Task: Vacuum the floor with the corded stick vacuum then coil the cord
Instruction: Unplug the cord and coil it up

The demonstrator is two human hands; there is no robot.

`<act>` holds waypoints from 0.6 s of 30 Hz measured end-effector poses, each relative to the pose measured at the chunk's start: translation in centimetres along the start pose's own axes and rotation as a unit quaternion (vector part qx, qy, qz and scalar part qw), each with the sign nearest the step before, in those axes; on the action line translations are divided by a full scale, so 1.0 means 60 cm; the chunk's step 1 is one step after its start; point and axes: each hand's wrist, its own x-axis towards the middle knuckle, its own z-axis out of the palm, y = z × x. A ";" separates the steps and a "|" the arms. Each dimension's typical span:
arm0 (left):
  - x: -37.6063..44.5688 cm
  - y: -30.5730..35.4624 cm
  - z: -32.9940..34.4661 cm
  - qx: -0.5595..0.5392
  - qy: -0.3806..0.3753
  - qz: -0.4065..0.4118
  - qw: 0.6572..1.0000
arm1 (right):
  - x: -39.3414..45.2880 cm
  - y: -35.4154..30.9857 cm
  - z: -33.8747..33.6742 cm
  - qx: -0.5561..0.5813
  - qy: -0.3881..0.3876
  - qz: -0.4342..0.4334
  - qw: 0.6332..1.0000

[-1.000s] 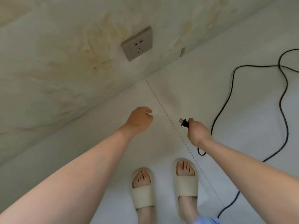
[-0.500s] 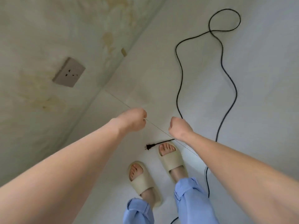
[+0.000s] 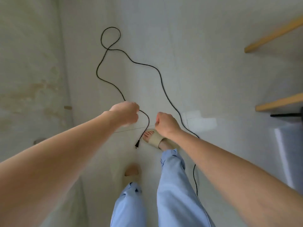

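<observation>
Left hand (image 3: 125, 113) grips the black cord (image 3: 159, 76), plug (image 3: 137, 143) dangling; right hand (image 3: 165, 124) seemingly fisted.

Two wooden shelves (image 3: 278, 102) at right; stained wall (image 3: 32, 89) at left; beige slipper (image 3: 155, 138); light blue trousers (image 3: 177, 190).

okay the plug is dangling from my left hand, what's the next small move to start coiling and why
Probably bring the right hand, curled and seemingly empty, across to the cord just beyond the left hand and draw a first loop: the plug hangs free and the rest lies slack on the floor.
</observation>
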 end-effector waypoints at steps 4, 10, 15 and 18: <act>-0.027 0.142 0.086 0.116 -0.051 0.084 0.988 | -0.132 0.168 0.061 0.081 0.010 0.134 0.988; -0.116 0.369 0.300 0.194 -0.126 0.216 0.949 | -0.383 0.408 0.232 0.244 0.068 0.310 0.916; -0.161 0.527 0.525 0.267 -0.157 0.285 0.907 | -0.519 0.582 0.433 0.324 0.065 0.380 0.864; -0.182 0.590 0.676 0.340 -0.181 0.304 0.872 | -0.571 0.651 0.564 0.353 0.042 0.395 0.847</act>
